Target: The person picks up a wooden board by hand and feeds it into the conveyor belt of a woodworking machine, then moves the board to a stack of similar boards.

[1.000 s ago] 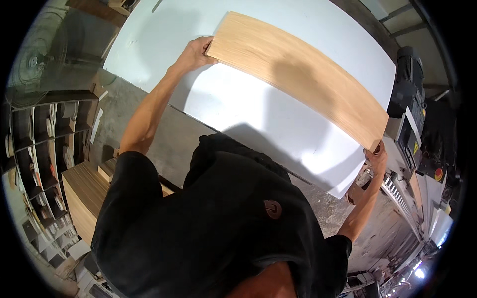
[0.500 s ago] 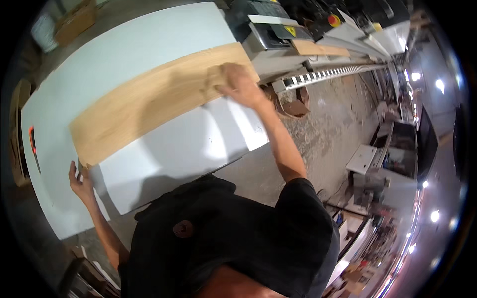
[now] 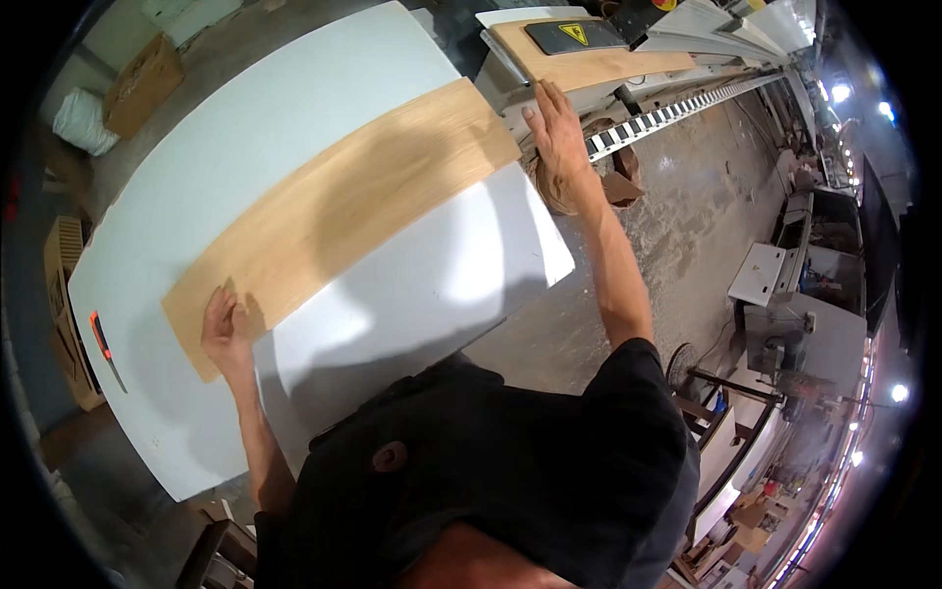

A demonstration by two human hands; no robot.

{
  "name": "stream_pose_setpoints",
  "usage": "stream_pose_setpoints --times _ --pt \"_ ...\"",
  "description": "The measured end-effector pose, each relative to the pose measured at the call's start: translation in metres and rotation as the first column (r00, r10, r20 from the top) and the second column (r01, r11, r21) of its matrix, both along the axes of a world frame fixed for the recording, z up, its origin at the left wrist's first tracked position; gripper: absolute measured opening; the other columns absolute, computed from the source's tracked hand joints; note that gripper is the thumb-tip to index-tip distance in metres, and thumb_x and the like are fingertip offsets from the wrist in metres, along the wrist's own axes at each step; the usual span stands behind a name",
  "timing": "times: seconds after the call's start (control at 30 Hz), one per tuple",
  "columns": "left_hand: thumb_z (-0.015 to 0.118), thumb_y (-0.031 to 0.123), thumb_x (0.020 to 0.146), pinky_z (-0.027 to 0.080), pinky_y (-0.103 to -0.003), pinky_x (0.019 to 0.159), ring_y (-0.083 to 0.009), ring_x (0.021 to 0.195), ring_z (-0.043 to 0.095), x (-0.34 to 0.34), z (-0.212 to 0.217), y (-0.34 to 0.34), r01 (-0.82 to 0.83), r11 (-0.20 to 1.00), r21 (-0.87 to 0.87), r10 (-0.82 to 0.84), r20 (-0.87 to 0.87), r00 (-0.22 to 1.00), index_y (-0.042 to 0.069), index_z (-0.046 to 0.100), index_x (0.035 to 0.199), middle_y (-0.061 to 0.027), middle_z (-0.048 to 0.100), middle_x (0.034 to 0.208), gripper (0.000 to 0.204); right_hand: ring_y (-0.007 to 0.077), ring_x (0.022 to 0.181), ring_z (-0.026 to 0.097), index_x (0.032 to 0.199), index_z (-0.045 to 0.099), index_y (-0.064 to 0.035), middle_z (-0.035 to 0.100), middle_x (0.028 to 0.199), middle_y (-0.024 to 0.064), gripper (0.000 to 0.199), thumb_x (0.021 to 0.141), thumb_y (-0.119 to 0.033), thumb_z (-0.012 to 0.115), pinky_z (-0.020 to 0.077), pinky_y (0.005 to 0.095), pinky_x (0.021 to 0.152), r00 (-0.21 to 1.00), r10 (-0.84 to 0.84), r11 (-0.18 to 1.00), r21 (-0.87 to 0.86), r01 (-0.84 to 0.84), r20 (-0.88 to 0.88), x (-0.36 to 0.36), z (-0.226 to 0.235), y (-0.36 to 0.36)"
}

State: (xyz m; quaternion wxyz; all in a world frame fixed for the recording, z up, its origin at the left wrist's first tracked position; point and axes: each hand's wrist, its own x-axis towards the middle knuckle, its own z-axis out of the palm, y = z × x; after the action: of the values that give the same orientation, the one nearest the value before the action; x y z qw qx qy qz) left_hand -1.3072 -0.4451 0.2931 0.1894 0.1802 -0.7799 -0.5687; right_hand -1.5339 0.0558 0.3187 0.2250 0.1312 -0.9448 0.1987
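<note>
Change: since half a second ago the long wood-veneer panel [image 3: 343, 221] has swung nearer the machine at upper right, and the right hand has slid off its top to its far end.
Left hand [image 3: 225, 329]: fingers spread flat on the panel's near end, pressing down, clamped on nothing.
Right hand [image 3: 555, 128]: open, palm against the panel's far end corner, beside the machine's roller track [image 3: 677, 108].
Panel: lies flat and slantwise on the white board [image 3: 432, 294], well inside its edges.
Nearby: a second wood strip [image 3: 589, 64] on the machine bed; an orange-handled knife [image 3: 101, 339] near the board's left edge.
Doing it well: I judge both palms should push evenly, keeping the panel flat and square toward the track.
</note>
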Motion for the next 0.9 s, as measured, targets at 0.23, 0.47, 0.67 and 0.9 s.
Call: stream_pose_setpoints --times 0.23,0.47,0.67,0.9 --pt "0.06 0.0 0.087 0.045 -0.029 0.093 -0.0177 0.104 0.06 -0.095 0.007 0.087 0.221 0.966 0.135 -0.227 0.027 0.974 -0.003 0.052 0.126 -0.015 0.062 0.113 0.039 0.038 0.13 0.036 0.13 0.052 -0.0052 0.045 0.135 0.0238 0.046 0.094 -0.034 0.049 0.0262 0.0445 0.11 0.951 0.27 0.963 -0.064 -0.263 0.153 -0.026 0.005 0.014" --pt "0.062 0.011 0.089 0.045 -0.029 0.089 -0.0167 0.099 0.06 -0.168 0.016 0.173 0.337 0.908 0.249 -0.373 0.111 0.921 -0.003 0.051 0.125 -0.0133 0.063 0.111 0.04 0.0347 0.134 0.033 0.136 0.042 -0.0009 0.041 0.14 0.0204 0.055 0.096 -0.039 0.042 0.0237 0.043 0.112 0.989 0.113 0.989 0.088 -0.121 0.099 -0.062 -0.021 0.063" --pt "0.063 0.016 0.089 0.047 -0.025 0.077 -0.0141 0.09 0.059 -0.218 0.01 0.214 0.317 0.81 0.494 -0.4 0.069 0.914 -0.004 0.051 0.125 -0.011 0.064 0.104 0.042 0.0375 0.133 0.034 0.133 0.044 0.0017 0.041 0.14 0.0224 0.056 0.097 -0.041 0.04 0.0263 0.0405 0.111 0.993 -0.118 0.98 0.162 0.115 0.012 -0.113 -0.041 0.156" --pt "0.067 0.018 0.086 0.046 -0.028 0.083 -0.0173 0.098 0.058 -0.24 0.02 0.223 0.196 0.766 0.613 -0.327 0.109 0.939 -0.005 0.05 0.122 -0.0097 0.062 0.109 0.046 0.0393 0.13 0.036 0.131 0.045 0.003 0.043 0.137 0.0245 0.056 0.096 -0.041 0.038 0.0287 0.0418 0.109 0.964 -0.267 0.948 0.18 0.264 -0.006 -0.152 -0.052 0.227"
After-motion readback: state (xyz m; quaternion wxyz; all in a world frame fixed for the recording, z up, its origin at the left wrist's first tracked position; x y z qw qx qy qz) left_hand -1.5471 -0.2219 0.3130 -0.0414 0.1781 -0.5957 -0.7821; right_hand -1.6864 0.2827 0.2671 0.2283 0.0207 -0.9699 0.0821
